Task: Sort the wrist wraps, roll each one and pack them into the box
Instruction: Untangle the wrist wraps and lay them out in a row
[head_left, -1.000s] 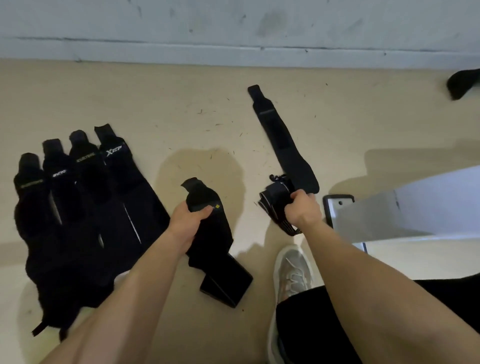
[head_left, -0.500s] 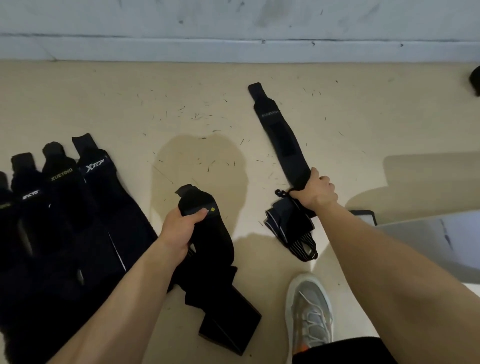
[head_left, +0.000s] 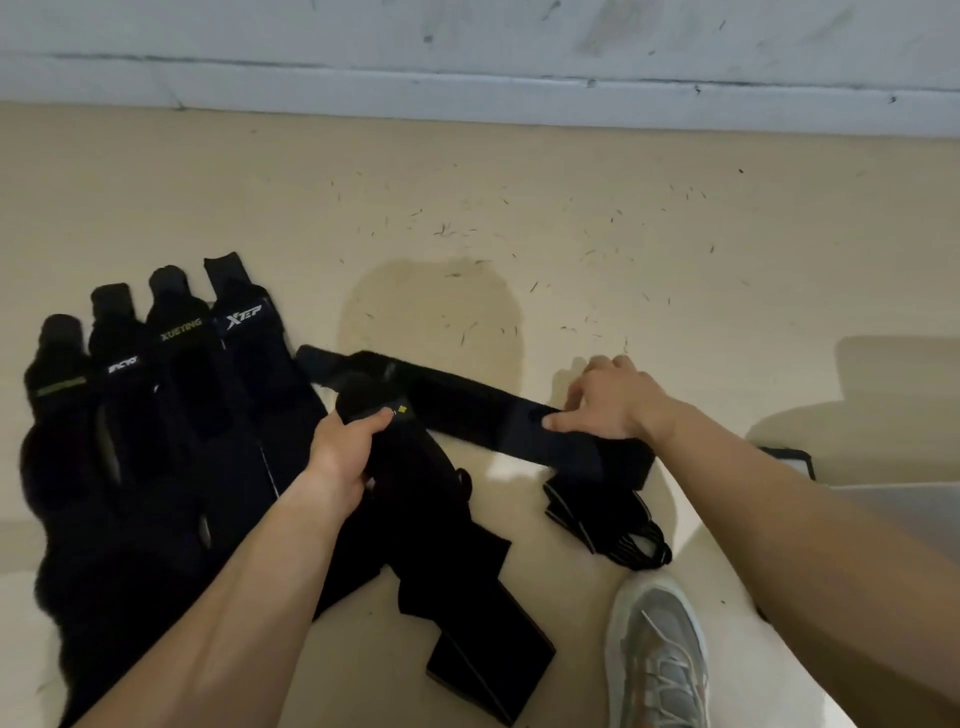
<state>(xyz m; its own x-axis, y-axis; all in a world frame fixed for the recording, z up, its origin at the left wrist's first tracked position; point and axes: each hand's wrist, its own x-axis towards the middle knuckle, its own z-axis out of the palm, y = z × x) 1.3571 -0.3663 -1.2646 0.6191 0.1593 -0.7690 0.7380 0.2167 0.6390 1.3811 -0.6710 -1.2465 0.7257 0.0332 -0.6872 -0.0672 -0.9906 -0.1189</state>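
On a beige floor (head_left: 571, 234) beside a wall (head_left: 467, 41), a person sorts black wrist wraps. The left hand (head_left: 345, 454) is clenched round one wrap (head_left: 415, 499) just below its yellow tag (head_left: 401, 410); the rest trails from that grip towards the person. The right hand (head_left: 610, 400) lies spread on a long strap (head_left: 467, 402), thumb flat on it, not curled round it. The strap runs leftward from this hand and passes behind the left fist. Left of the left grip, a row of wraps (head_left: 171, 374) lies side by side. A crumpled striped wrap (head_left: 608, 525) sits just nearer than the right hand. To sort well, each wrap probably wants laying straight, label end level with the row, before any rolling.
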